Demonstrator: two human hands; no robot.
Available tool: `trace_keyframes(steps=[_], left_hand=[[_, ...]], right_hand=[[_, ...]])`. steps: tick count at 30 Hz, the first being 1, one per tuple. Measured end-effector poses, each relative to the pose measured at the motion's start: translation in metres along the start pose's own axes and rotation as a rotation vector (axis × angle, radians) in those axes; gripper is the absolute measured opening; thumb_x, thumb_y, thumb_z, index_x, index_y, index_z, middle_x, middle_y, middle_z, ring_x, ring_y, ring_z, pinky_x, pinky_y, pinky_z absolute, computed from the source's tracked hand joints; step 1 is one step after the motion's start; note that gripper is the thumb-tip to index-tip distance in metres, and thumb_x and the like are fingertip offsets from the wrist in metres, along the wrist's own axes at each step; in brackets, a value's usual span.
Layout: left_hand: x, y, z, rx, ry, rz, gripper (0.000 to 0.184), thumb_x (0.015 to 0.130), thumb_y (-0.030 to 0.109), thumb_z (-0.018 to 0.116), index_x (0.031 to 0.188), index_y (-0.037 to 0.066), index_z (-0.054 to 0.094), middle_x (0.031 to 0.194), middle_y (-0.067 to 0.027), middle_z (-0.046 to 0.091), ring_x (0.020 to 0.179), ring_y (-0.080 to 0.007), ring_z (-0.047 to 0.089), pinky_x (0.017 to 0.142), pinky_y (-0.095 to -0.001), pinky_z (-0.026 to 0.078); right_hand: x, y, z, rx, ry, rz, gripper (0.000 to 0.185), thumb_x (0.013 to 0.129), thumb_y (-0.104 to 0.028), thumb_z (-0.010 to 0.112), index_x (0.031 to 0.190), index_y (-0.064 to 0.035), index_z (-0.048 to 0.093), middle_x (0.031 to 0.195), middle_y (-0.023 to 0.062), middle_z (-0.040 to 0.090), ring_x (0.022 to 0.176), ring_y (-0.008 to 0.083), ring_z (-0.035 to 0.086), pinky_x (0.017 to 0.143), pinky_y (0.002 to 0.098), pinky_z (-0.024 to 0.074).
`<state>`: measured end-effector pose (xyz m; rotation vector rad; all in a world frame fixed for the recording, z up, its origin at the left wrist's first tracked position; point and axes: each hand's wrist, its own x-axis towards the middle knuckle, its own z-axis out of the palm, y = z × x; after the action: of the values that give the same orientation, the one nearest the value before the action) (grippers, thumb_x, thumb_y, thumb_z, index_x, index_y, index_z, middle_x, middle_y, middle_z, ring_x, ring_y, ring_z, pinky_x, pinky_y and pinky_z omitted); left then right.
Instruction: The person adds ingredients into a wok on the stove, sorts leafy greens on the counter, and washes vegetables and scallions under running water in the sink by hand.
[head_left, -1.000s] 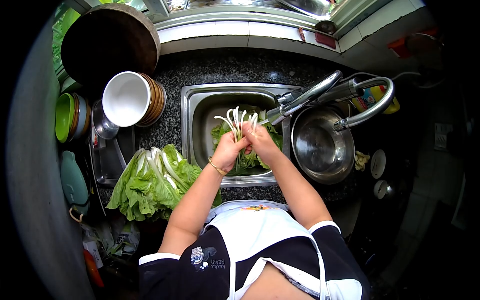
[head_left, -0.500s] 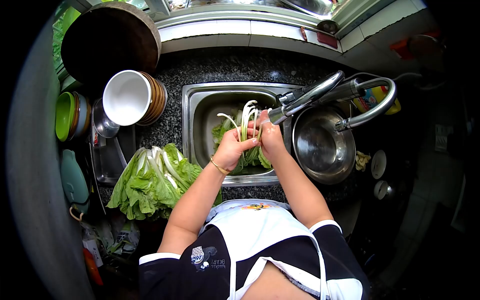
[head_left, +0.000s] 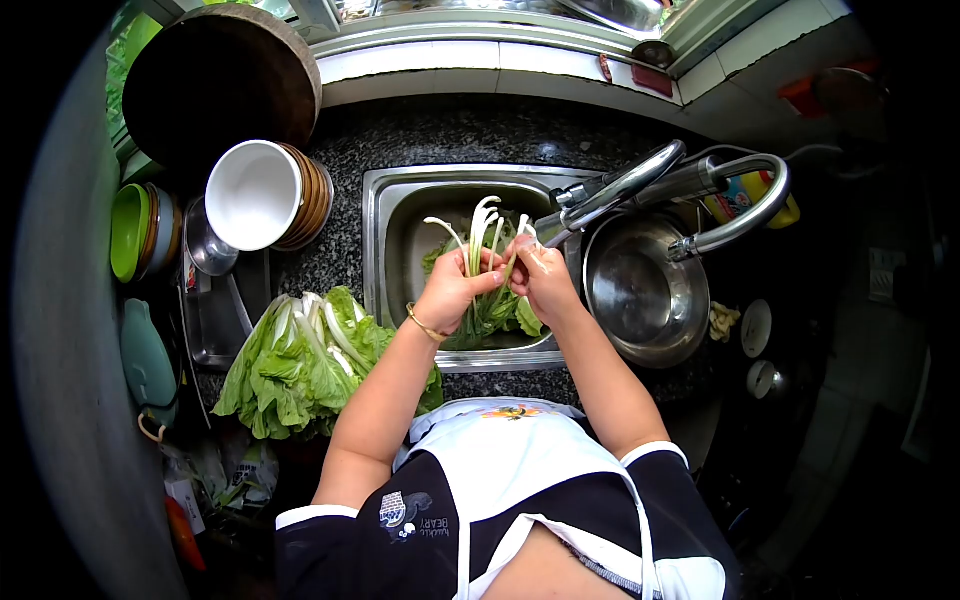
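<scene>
**Speckled worktop (head_left: 420, 130) frames spring onions (head_left: 479, 232) gathered above a steel sink (head_left: 371, 240)**

Closed loosely around the bunch, the left hand (head_left: 446, 294) steadies its stalks while the right hand (head_left: 547, 284) pinches at its right side, near the tap (head_left: 625, 188). Slack fingers could let the slim stalks, probably wet and slippery, slide into the leafy greens (head_left: 528, 317) below; a hard tug might snap one or drag out its neighbours. White ends, some curled, fan unevenly above the fingers, paling from the green stems lower down.
</scene>
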<state>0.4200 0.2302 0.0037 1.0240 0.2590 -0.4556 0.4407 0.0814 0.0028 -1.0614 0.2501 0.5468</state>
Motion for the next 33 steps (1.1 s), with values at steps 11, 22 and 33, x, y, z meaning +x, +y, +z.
trace_keyframes(steps=[11,22,33], left_hand=[[0.009,-0.004,0.009,0.147,0.206,0.209,0.015,0.076,-0.001,0.061,0.085,0.005,0.051,0.082,-0.0017,0.057,0.073,-0.0077,0.055,0.067,-0.0223,0.046],[0.008,0.001,0.025,-0.011,-0.026,0.091,0.012,0.083,0.0,0.052,0.094,0.001,0.05,0.086,-0.0055,0.058,0.072,-0.0096,0.055,0.066,-0.0235,0.046],[0.0,0.007,0.025,-0.011,0.0,0.127,0.018,0.079,-0.001,0.059,0.094,0.001,0.049,0.084,-0.006,0.059,0.073,-0.0107,0.057,0.065,-0.023,0.047]], right_hand=[[-0.006,0.001,0.0,-0.155,-0.031,-0.045,0.02,0.089,-0.022,0.051,0.1,-0.006,0.055,0.091,0.0013,0.058,0.081,0.0075,0.054,0.063,0.0227,0.0494],[-0.013,-0.002,-0.007,0.049,0.063,-0.113,0.016,0.086,-0.021,0.056,0.089,-0.0059,0.054,0.07,0.0006,0.058,0.061,0.0068,0.054,0.049,0.0173,0.0367],[-0.017,-0.011,-0.005,0.105,0.022,-0.038,0.017,0.087,-0.021,0.053,0.09,-0.0043,0.055,0.073,0.0008,0.059,0.063,0.0081,0.055,0.05,0.0183,0.0383]])
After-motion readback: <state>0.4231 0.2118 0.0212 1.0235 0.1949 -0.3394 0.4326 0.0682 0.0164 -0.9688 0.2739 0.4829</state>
